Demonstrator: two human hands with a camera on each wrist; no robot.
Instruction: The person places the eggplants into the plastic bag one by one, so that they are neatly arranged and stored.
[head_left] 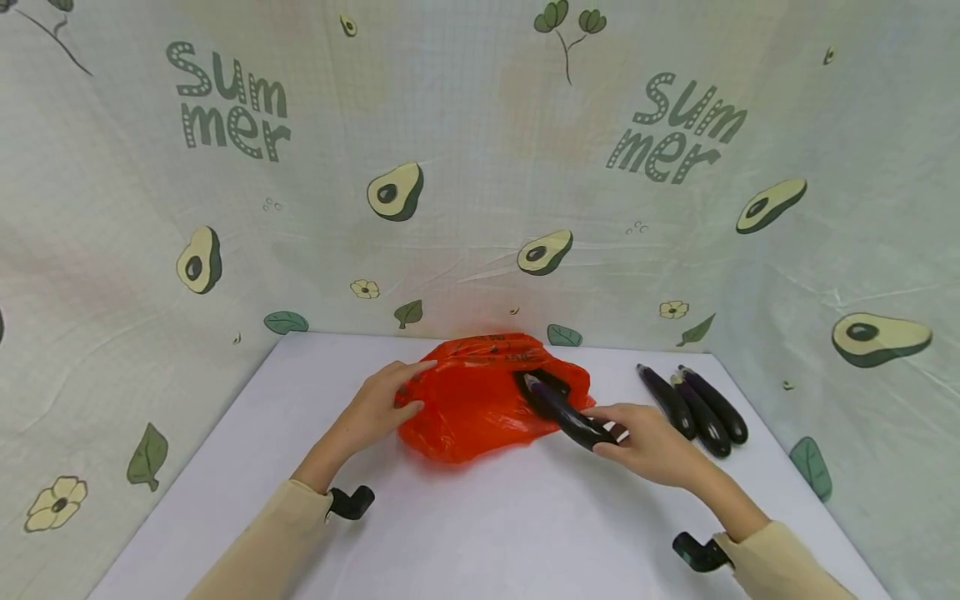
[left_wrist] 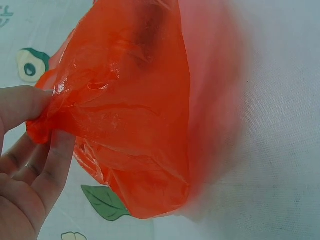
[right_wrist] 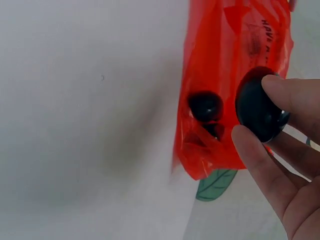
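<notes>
Head view: left hand (head_left: 382, 408) is at the left side of a red plastic bag (head_left: 468, 417), thumb and fingers gripping its edge; bag lies near the far edge of the white table (head_left: 450, 533), mouth facing right. Right hand (head_left: 652, 442) holds an eggplant (head_left: 572, 421) by its rounded end, thumb on the near side, fingers on the far side; eggplant tilted, stem end pointing far-left, at the bag mouth. Can't tell how far past the rim it is. More dark eggplant surface (head_left: 557, 382) shows in the mouth behind it. Three loose eggplants (head_left: 703, 418) lie side by side on the table, right of the right hand, stems toward the far edge. Beige sleeves (head_left: 258, 546) on both arms, a black wrist mount (head_left: 352, 503) on each. Backdrop cloth (head_left: 465, 100) behind, printed with avocados, leaves, flowers and "summer". Left wrist view: thumb and fingers pinch gathered bag film; a blurred dark shape shows through the film near the top. Right wrist view: thumb and fingers pinch the held eggplant's rounded end, in front of the bag; two dark rounded shapes (right_wrist: 205, 106) sit at the bag's lower part, black lettering (right_wrist: 266, 37) printed above.
</notes>
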